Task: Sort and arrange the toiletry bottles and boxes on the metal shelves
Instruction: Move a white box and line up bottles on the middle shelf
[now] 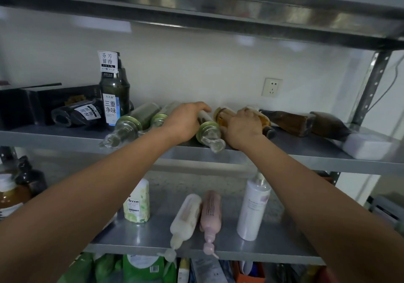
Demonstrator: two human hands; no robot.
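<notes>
On upper shelf (306, 146), dark bottle (114, 94) label "三重净味"; below, Accen bottle (136, 201).

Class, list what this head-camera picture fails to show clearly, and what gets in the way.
Head view throughout.
The green-capped bottle: body covered by the left hand.
The amber bottle: label covered by the right hand.
The brown jar at far left: cut by the left edge.
The green packs below: cut by the bottom edge.
The white spray bottle: label print too small.
</notes>
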